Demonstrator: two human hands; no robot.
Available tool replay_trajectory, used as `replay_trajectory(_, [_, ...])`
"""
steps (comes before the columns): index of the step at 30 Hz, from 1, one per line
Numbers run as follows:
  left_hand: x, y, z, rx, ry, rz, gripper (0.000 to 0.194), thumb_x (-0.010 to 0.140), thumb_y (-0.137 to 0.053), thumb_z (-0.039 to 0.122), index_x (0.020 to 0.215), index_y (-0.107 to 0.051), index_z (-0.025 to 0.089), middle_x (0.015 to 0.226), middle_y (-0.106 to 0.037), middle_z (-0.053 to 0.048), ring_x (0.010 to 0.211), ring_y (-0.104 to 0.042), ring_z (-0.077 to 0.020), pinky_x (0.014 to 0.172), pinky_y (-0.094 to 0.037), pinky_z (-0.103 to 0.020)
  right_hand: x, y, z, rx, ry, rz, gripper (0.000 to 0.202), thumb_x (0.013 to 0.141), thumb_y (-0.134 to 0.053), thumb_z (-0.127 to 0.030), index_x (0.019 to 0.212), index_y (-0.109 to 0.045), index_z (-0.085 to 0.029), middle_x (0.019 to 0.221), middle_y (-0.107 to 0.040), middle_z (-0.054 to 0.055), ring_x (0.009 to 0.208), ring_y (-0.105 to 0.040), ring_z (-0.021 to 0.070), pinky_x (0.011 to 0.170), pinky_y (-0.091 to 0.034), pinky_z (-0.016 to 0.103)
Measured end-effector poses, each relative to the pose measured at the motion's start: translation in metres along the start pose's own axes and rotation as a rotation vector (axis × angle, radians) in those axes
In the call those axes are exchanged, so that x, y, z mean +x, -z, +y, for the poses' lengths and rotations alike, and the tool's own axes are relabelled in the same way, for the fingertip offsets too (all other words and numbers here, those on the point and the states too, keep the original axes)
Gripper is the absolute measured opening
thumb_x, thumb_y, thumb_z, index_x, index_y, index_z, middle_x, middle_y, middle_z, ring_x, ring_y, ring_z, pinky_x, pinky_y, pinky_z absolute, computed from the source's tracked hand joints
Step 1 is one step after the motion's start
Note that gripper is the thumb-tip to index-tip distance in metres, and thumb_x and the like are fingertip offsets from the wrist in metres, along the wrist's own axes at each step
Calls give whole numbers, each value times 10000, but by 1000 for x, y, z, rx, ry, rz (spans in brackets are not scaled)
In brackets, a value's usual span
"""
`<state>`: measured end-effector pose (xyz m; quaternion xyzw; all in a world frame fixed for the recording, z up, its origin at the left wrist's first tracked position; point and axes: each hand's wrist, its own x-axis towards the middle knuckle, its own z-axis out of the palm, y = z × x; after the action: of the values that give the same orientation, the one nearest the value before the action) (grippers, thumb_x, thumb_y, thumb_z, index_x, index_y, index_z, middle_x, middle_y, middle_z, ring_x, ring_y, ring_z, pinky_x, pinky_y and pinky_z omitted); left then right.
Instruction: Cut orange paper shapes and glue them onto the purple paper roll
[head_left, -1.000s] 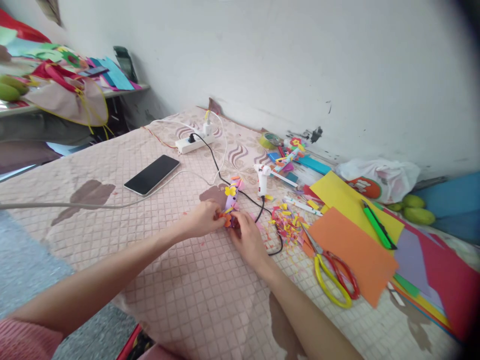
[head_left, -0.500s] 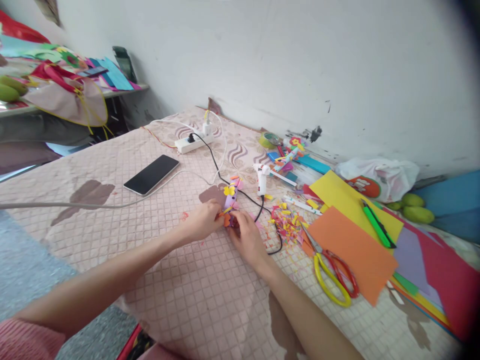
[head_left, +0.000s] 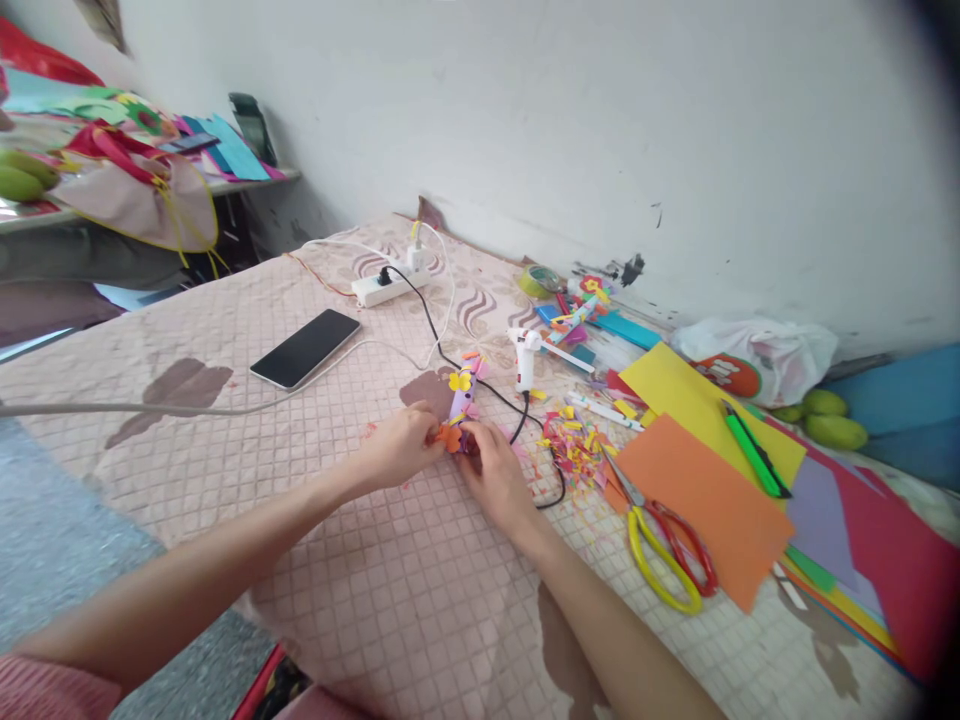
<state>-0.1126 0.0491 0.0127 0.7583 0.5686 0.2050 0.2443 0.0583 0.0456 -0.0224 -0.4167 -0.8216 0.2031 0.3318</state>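
A small purple paper craft piece with yellow, pink and orange paper flowers lies on the pink quilted cloth. My left hand pinches an orange flower at its near end. My right hand grips the same end from the other side. A white glue gun stands just beyond the craft, its black cord running past my right hand.
Paper scraps, yellow-red scissors, orange paper, yellow paper and a green cutter lie right. A black phone and a white power strip lie far left. A plastic bag and green mangoes sit by the wall.
Both hands stay on the craft piece; the fingers have shifted slightly around the orange flower. Nothing else has moved.
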Motion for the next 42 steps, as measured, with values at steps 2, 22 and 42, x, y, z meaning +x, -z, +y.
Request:
replay_trajectory(2, [0,0,0,-13,-10,6,177,723,-485,223,560,-481,157,740,-564,-42,637,-512,-126,596,-386,-245,0,0,0,-1,0,2,353,783,-489,-101,1119,-467,-206,1024,-549,90,1007,-507,228,853,-438,412])
replay_trajectory(22, [-3,13,-32,-491,261,19,245,765,-484,402,778,-512,159,570,-568,-3,479,-528,-116,368,-368,-180,-1,1,-1,7,-16,37,476,725,-518,-56,1161,-410,-212,994,-526,72,940,-530,217,822,-470,404])
replay_trajectory(42, [39,6,-36,-476,180,151,214,709,-532,354,643,-531,151,498,-511,28,406,-440,-67,384,-309,-166,-114,47,-19,-15,-189,150,132,874,-409,-220,846,-538,-220,713,-597,14,641,-563,166,589,-425,269])
